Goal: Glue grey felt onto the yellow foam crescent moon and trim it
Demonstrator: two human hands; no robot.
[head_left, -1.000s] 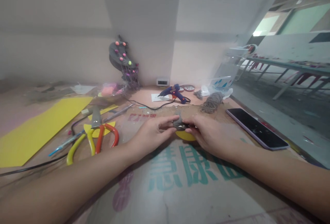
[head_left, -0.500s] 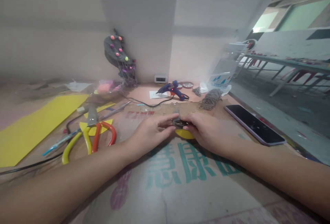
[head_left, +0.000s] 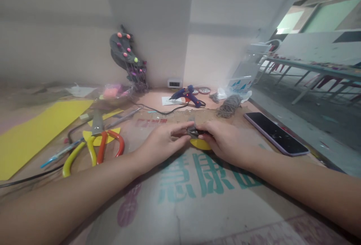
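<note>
My left hand (head_left: 162, 144) and my right hand (head_left: 225, 141) meet at the middle of the table, both pinching a small dark grey piece (head_left: 193, 131) between thumbs and fingertips. Under it lies a yellow foam shape (head_left: 199, 144), partly covered by my right hand. Both hands rest on a sheet of printed cardboard (head_left: 194, 188) with green characters. What the grey piece is made of I cannot make out.
Yellow and orange scissors (head_left: 94, 149) lie to the left on yellow scraps, beside a pen (head_left: 60, 154) and a large yellow sheet (head_left: 34, 132). A blue glue gun (head_left: 187, 96), a bundle of twine (head_left: 228, 105) and a phone (head_left: 275, 133) lie beyond and right. A dark ornament with coloured beads (head_left: 125, 55) leans on the wall.
The hands keep the same pinch on the grey piece. The view has shifted slightly, so everything sits a little higher and further left in the picture.
</note>
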